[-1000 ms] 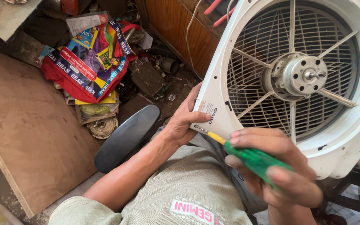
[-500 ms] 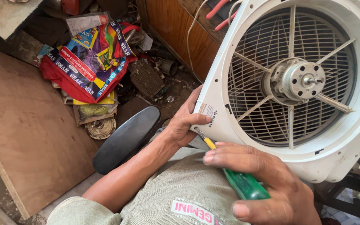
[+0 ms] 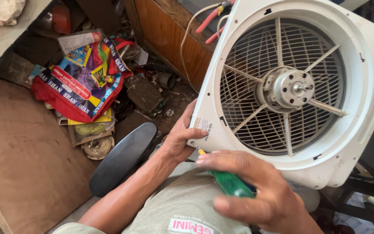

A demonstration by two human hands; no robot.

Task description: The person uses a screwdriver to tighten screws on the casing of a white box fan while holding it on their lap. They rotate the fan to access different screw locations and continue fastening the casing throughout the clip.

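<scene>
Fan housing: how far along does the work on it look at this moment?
Done: the fan housing shows its bare motor and shaft, with no blade mounted. In hand: the left hand grips the housing's lower corner, while the right hand holds a green screwdriver with its tip at that corner. Left: whatever sits at that corner is hidden by the hands; the motor remains fixed on the grille.

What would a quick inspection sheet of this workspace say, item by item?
Surface: brown board on the floor, bare part dusty.
Job's things: white fan housing, tilted, motor exposed; green-handled screwdriver at its lower left corner.
Clutter: colourful bag, dark oval blade, round metal part.
Hands: left hand grips the housing corner; right hand holds the screwdriver.
Cables: red and white wires.
Surroundings: wooden cabinet.
</scene>
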